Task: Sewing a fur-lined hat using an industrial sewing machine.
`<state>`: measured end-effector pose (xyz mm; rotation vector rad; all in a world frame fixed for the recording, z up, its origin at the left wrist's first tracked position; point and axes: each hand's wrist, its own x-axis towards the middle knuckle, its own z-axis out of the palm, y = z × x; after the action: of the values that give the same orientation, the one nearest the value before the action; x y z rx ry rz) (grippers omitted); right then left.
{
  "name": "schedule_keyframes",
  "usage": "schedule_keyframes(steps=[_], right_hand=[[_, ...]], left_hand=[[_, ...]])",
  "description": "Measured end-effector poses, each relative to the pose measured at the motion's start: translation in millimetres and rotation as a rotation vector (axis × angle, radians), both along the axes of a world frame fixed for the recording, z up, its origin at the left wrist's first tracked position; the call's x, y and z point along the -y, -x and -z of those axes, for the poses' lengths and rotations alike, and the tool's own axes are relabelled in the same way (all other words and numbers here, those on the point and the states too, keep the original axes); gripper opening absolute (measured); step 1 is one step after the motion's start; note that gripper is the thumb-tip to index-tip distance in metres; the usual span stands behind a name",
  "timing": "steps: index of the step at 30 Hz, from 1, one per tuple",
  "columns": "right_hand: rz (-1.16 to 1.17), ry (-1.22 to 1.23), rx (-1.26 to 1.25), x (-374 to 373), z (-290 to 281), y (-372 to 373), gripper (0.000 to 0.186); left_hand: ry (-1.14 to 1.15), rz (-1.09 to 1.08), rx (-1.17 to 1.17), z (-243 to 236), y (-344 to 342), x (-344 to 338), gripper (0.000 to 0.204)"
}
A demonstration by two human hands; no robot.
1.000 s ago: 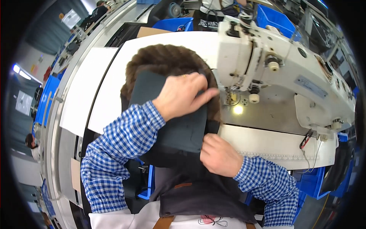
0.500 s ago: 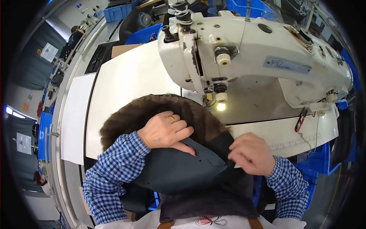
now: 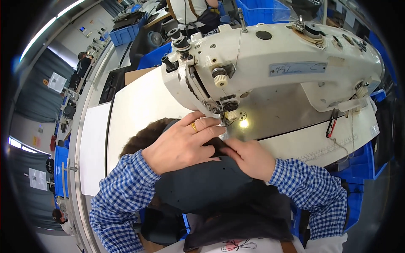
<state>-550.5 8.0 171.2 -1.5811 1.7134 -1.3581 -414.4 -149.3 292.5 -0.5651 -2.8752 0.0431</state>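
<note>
My left hand (image 3: 183,145), a gold ring on it, has its curled fingers on the material just left of the presser foot (image 3: 223,118). My right hand (image 3: 251,160) grips the edge of that material just below the foot, thumb and fingers closed on it. The work is a dark slate flat panel (image 3: 194,189) with brown fur (image 3: 141,137) behind it, lying at the front of the white sewing machine (image 3: 274,52). My hands hide much of the fur. A small lamp lights the metal bed right of the foot.
Red-handled snips (image 3: 331,126) lie on the worktop (image 3: 130,101) at the right. Blue bins (image 3: 261,10) stand behind and to the right. A co-worker (image 3: 190,12) is beyond the machine, another person (image 3: 82,67) farther left. A metal rail runs along the left side.
The piece has turned and moved toward the presser foot. My left hand has moved up to the foot; my right hand has moved left and now grips the material's edge.
</note>
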Motion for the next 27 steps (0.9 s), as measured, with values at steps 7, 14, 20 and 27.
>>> schedule_keyframes(steps=[7, 14, 20, 27], right_hand=[[-0.108, 0.002, 0.048, -3.9, -2.0, 2.7, 0.022], [-0.167, -0.104, 0.205, -5.8, -2.1, 6.4, 0.038], [-0.220, -0.119, 0.357, -4.2, 5.2, 14.6, 0.037], [-0.323, -0.178, 0.726, -5.2, -2.2, 15.4, 0.029]], left_hand=[[-0.145, -0.135, 0.214, 16.0, -2.9, 21.3, 0.028], [-0.133, -0.137, 0.185, 15.3, -6.8, 22.4, 0.026], [-0.096, -0.155, 0.187, 16.0, -10.2, 23.4, 0.025], [-0.108, -0.176, 0.173, 15.8, -15.3, 24.6, 0.029]])
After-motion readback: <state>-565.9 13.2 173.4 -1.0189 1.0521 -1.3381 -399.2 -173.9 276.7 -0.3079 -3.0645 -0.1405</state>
